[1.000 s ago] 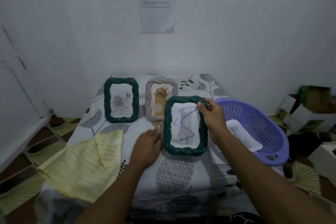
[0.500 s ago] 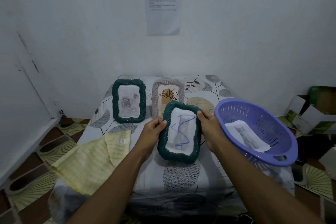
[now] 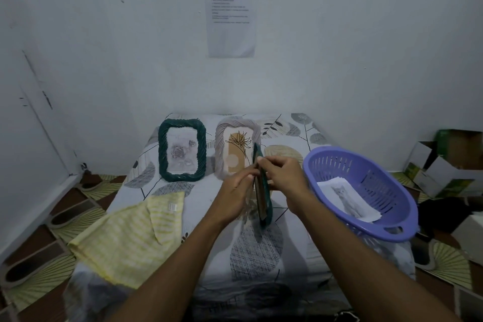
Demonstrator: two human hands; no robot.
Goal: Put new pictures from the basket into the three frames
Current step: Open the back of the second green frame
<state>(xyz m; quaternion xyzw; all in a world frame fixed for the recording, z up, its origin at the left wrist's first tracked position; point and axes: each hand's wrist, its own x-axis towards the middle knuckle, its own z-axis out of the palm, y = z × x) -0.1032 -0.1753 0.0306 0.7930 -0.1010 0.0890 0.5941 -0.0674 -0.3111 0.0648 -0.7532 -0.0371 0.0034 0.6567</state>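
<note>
Grip: left hand [image 3: 236, 192] and right hand [image 3: 283, 180] clamped on green frame [image 3: 262, 198], held edge-on above bed [image 3: 261, 256].
Basket [image 3: 366, 191]: tilted at bed's right edge; holds cat print [image 3: 349, 198].
Standing frames: second green frame [image 3: 182, 149], rose picture; beige frame [image 3: 236, 149], plant picture.
Cloth [image 3: 128, 235]: lower left.

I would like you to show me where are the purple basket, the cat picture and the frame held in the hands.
Purple basket [image 3: 392, 231]: head view, on its near rim.
Cat picture [image 3: 347, 197]: head view, on the cat's body.
Held frame [image 3: 268, 206]: head view, on its green edge, below the hands.
</note>
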